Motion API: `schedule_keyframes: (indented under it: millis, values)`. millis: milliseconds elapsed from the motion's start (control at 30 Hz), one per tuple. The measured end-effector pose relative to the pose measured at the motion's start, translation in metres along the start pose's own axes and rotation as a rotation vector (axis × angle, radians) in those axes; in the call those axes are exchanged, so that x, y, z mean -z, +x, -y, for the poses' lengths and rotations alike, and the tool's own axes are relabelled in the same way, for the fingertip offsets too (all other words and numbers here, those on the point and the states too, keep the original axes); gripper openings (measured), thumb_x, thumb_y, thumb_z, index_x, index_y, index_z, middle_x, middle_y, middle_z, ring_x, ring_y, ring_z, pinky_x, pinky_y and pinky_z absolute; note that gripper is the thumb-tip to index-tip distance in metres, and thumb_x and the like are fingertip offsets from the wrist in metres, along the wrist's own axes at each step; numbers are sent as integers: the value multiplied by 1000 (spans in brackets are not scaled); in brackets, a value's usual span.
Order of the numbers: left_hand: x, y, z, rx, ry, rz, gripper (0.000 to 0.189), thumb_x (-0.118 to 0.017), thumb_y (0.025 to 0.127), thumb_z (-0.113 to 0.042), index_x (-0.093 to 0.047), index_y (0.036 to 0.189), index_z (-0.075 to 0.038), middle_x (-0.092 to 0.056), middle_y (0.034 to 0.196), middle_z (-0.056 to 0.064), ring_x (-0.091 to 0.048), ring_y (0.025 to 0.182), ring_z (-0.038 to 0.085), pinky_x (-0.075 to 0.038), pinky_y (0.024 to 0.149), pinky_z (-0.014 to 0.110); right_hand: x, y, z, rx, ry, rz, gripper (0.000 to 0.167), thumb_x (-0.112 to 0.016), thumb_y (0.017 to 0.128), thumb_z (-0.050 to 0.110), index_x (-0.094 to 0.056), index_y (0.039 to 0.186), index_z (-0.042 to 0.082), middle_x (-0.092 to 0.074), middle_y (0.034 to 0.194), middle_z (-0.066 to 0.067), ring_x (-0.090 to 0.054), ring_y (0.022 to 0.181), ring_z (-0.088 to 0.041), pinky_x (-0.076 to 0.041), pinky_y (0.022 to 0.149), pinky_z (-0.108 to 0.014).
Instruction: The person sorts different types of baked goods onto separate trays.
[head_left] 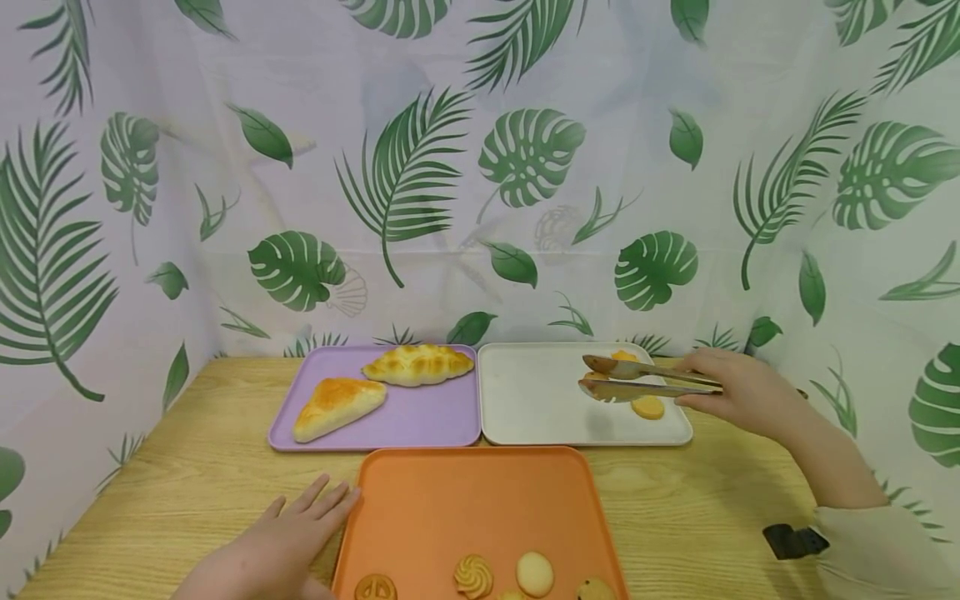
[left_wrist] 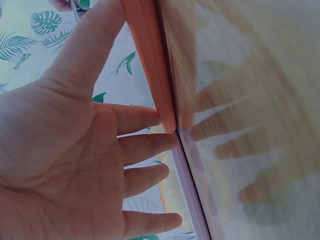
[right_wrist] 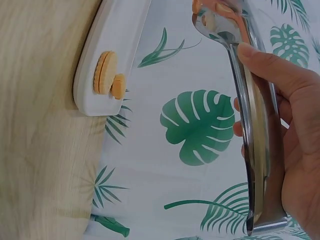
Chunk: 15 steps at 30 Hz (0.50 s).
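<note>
My right hand point(head_left: 738, 392) grips a pair of metal tongs point(head_left: 652, 380), thumb on one arm and fingers round the other. The tongs reach left over the white tray point(head_left: 525, 396), and a small orange-brown piece point(right_wrist: 197, 6) shows between their tips. Under and beside them on that tray lie a round sandwich cookie point(head_left: 647, 407) and a small yellow-orange cookie point(head_left: 624, 356). With fingers straight and spread, my left hand point(head_left: 273, 542) touches the left edge of the orange tray point(head_left: 480, 492); in the left wrist view its fingertips meet the tray's rim.
Several cookies, including a swirl cookie point(head_left: 473, 577) and a plain round one point(head_left: 535, 574), lie at the near end of the orange tray. At back left, a purple tray point(head_left: 431, 417) holds a triangular bread point(head_left: 337, 407) and a braided bread point(head_left: 417, 365). A leaf-patterned curtain point(head_left: 450, 208) stands behind.
</note>
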<state>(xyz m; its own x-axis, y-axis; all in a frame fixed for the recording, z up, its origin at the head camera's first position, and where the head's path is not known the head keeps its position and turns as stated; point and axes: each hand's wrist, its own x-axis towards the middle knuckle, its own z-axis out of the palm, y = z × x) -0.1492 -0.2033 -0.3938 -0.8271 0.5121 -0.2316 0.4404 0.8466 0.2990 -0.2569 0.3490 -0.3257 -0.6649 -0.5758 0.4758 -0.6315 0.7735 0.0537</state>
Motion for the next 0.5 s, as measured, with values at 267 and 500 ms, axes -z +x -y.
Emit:
schedule_keyframes:
  millis: [267,500]
  values:
    - [0,2,0,14,0,14,111,-73,68,-65,-32,152,-5,-30,158,19,-21,146,47,-24,103,77,-9,21,-17,-180,33,163,25,-77,83,25,-67,102,13,-65,88,2,-53,70,-8,-44,60,-30]
    - [-2,2,2,7,7,2,112,-73,67,-66,-33,151,-4,-32,157,19,-23,145,48,-25,102,77,-22,34,-31,-260,61,226,30,-74,86,27,-67,108,8,-69,100,-7,-64,84,-21,-52,73,-44]
